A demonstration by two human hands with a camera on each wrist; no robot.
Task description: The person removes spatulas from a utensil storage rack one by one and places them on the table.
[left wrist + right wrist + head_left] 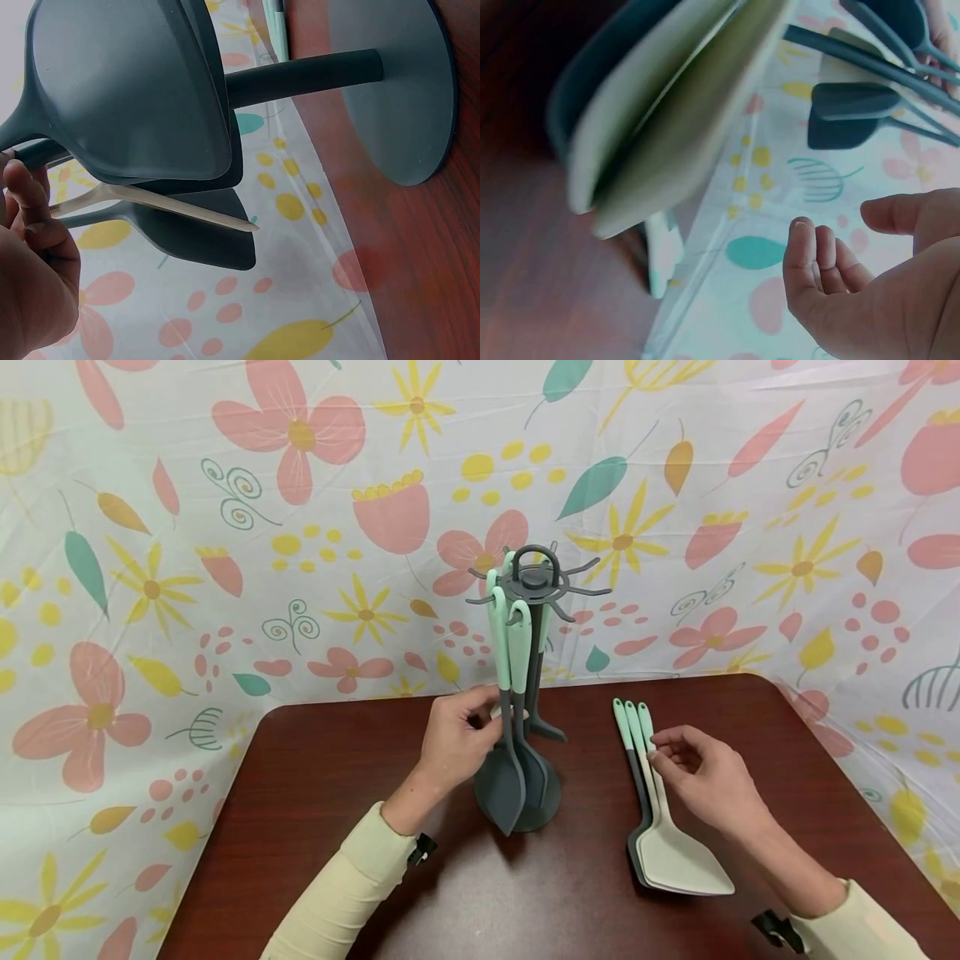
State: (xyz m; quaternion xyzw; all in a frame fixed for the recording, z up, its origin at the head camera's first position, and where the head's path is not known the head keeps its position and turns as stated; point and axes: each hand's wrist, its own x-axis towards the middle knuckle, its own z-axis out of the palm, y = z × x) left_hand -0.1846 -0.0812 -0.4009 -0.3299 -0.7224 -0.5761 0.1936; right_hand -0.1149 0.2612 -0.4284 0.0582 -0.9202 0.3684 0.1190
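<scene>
A dark grey utensil stand (534, 583) with a ring on top and radiating hooks stands upright on the table. Several mint-handled dark turners (501, 789) hang from its left and front hooks, and a cream utensil (187, 211) shows among them in the left wrist view. My left hand (459, 733) grips the stand's pole from the left, close among the utensil necks; these partly hide its fingers. To the right, a small stack of cream turners (682, 860) lies with a dark turner (637, 843). Beside their handles my right hand (708, 777) hovers, thumb and fingers apart with nothing between them.
The dark reddish-brown table (330, 793) reaches back to a flower-printed cloth (300, 568). On the stand's right side several hooks (588, 592) carry no utensil. Its round base (420, 112) sits flat on the wood.
</scene>
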